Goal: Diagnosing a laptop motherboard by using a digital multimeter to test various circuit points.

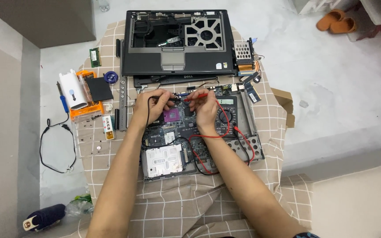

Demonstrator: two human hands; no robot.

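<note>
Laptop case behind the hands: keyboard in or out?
Out. The laptop case shows a bare keyboard bay, with fan grille and internal parts exposed.

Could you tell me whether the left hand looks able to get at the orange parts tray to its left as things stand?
Probably not at once: the left hand holds the black probe, though nothing blocks the orange parts tray.

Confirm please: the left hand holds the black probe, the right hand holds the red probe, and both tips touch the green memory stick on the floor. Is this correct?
Not quite. The head view shows the left hand with the black probe and the right hand with the red probe, but the tips meet over the motherboard. The green memory stick lies untouched.
</note>
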